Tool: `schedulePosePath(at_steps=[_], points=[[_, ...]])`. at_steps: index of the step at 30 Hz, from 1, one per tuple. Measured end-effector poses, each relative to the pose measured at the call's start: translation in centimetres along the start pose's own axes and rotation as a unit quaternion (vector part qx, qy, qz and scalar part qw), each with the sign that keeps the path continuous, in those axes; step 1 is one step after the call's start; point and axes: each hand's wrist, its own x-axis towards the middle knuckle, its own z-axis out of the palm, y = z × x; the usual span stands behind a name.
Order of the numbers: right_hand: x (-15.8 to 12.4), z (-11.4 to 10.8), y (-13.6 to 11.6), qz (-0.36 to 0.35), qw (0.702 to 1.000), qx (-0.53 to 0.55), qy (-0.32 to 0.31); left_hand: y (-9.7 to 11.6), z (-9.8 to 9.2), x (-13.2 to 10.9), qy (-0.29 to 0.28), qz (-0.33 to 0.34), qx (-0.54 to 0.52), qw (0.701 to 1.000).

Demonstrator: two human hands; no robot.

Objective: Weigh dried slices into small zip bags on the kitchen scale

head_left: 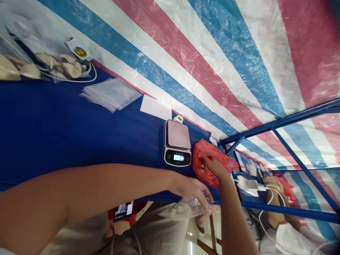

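Observation:
My left hand (192,189) is closed on a clear plastic bag (179,209), which hangs at the table's front edge above my lap. Some pale contents show faintly through it. Inside an open red plastic bag (199,152) on the table is my right hand (214,165); its fingertips are hidden, so whether they grip anything is unclear. Just left of the red bag sits a digital kitchen scale (179,135). Its display is lit, the digits are too blurred to read, and nothing lies on its plate.
Flat clear zip bags (113,92) and a white card (156,107) lie along the back. Filled clear bags (61,65) stand at the far left. A phone (123,211) is near my lap. A blue metal frame (300,156) separates a co-worker's hands (273,184).

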Motion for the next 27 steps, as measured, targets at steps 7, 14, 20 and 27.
schedulePosePath(at_steps=[7, 14, 20, 27], points=[[-6.8, -5.8, 0.3, -0.025, 0.979, 0.116, -0.166, 0.7, 0.0, -0.9, 0.011, 0.026, -0.009, 1.0], [-10.7, -6.6, -2.4, -0.033, 0.946, 0.14, -0.291, -0.2, -0.5, 0.0, 0.002, 0.072, 0.0, 0.997], [-10.5, -6.5, -3.6, -0.061, 0.933, 0.152, -0.32, -0.4, -0.6, 0.2, -0.009, 0.105, 0.018, 0.994], [-10.3, -6.5, -4.0, -0.08, 0.961, 0.142, -0.223, -0.5, -1.0, 0.5, -0.028, 0.099, 0.014, 0.995]])
